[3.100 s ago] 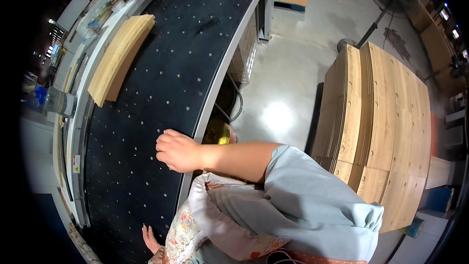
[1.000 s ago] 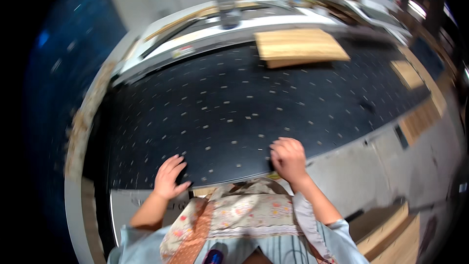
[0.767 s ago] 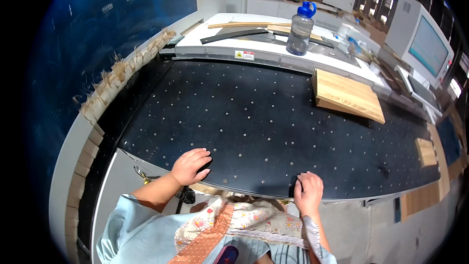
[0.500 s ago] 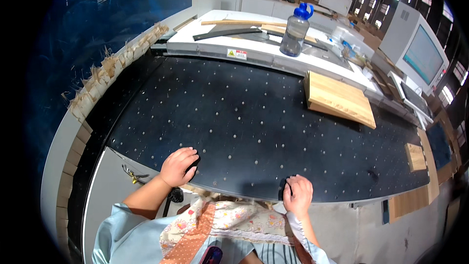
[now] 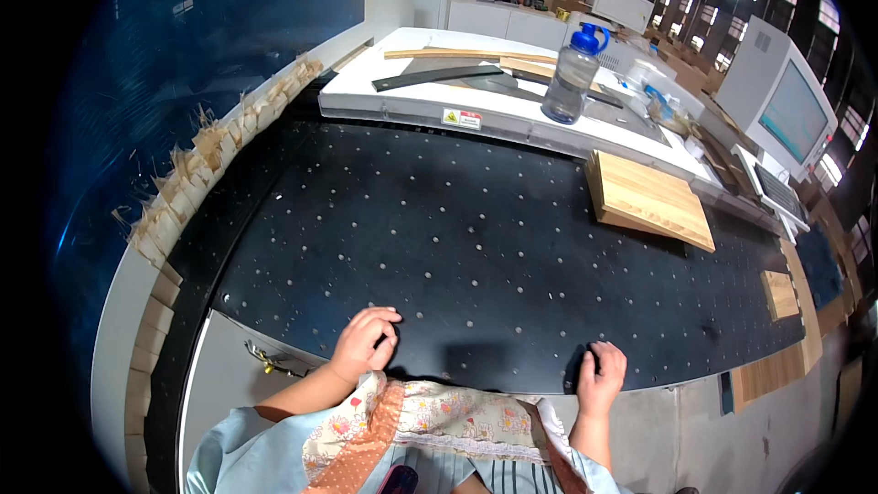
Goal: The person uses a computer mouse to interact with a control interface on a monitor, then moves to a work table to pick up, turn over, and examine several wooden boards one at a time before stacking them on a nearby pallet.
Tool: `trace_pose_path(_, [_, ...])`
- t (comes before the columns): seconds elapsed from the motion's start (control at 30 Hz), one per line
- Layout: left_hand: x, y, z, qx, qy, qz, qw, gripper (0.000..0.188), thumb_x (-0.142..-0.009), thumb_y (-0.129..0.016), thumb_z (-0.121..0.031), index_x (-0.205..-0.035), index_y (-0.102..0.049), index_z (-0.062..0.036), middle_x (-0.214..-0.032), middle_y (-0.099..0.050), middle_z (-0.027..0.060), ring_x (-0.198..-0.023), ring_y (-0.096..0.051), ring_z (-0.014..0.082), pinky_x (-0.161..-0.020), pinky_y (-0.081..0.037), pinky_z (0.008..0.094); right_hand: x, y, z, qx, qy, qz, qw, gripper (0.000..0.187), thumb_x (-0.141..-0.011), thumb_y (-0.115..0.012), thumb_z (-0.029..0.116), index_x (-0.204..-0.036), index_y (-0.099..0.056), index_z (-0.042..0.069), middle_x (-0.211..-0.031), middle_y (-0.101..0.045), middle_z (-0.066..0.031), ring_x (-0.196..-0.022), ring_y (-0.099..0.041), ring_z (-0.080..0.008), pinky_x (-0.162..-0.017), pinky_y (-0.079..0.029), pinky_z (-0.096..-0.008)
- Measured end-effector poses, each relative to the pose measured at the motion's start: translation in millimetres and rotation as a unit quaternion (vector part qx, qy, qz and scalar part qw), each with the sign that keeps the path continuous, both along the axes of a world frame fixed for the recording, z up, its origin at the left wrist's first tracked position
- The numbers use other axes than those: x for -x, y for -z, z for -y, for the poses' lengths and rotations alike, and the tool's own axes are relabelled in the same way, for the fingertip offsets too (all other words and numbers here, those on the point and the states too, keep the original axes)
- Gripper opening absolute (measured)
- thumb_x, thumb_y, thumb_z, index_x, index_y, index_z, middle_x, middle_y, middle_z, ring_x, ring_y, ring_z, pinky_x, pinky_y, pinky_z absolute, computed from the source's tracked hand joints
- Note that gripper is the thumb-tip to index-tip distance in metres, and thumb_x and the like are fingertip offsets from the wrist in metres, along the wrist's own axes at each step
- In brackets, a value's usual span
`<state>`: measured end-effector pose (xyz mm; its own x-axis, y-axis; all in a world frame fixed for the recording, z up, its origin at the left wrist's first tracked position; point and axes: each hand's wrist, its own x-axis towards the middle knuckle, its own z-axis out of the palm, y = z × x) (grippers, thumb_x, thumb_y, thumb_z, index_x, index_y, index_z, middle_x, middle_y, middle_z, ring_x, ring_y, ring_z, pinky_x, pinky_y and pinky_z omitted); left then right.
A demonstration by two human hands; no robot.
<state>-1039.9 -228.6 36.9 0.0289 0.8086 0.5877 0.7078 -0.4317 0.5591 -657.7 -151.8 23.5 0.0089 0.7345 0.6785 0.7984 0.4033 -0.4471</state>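
My left hand (image 5: 368,340) is at the near edge of a black perforated table (image 5: 430,220), its fingers loosely curled and nothing visible in them. Farther right along the same edge rests my right hand (image 5: 601,377), also with bent fingers and no object showing in its grip. Dark shadows lie beside both hands. Toward the far right of the table, light wooden boards (image 5: 651,199) lie one on another, slightly askew. They are well out from my hands.
A white ledge beyond the table holds a blue-capped water bottle (image 5: 571,82), a dark strip (image 5: 437,78) and wood strips. A monitor (image 5: 796,110) stands at right. A small wood block (image 5: 780,295) lies at the right end. Frayed padding (image 5: 215,151) lines the left side. Someone sits far back.
The view has shifted a little, so the table appears lower and farther right. Both my hands have moved slightly right along the edge, and my left fingers are more curled.
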Motion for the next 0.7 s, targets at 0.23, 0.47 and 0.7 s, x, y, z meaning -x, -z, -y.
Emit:
trace_pose_path(0.23, [26.4,18.8,-18.1,0.064,0.187,0.122,0.973,0.011,-0.076,-0.057,0.000,-0.084,-0.052,-0.0053,-0.100,-0.059,0.0131,-0.074,-0.056,0.0221,-0.067,-0.047,0.0308,1.0,6.5,-6.2,0.028,0.089,0.042,0.995,0.014,-0.077,-0.060,0.005,-0.090,-0.061,0.000,-0.097,-0.062,-0.0145,-0.097,-0.055,-0.0330,-0.088,-0.043,-0.0413])
trace_pose_path(0.47, [44.2,22.8,-23.5,0.086,0.239,0.191,0.948,0.017,-0.078,-0.049,0.009,-0.087,-0.057,-0.0029,-0.098,-0.063,0.0109,-0.086,-0.061,0.0225,-0.073,-0.049,0.0321,-0.7,17.5,-7.3,0.033,0.157,0.005,0.987,0.017,-0.083,-0.059,0.007,-0.098,-0.061,0.000,-0.103,-0.060,-0.0131,-0.100,-0.053,-0.0287,-0.090,-0.042,-0.0383])
trace_pose_path(0.7, [59.3,21.2,-7.2,0.191,0.252,0.227,0.921,0.014,-0.081,-0.057,0.003,-0.091,-0.060,-0.0054,-0.098,-0.064,0.0060,-0.088,-0.062,0.0191,-0.075,-0.049,0.0301,-11.3,22.8,-10.2,0.109,0.166,0.009,0.980,0.019,-0.085,-0.059,0.011,-0.100,-0.061,-0.001,-0.102,-0.060,-0.0111,-0.097,-0.055,-0.0249,-0.087,-0.043,-0.0349])
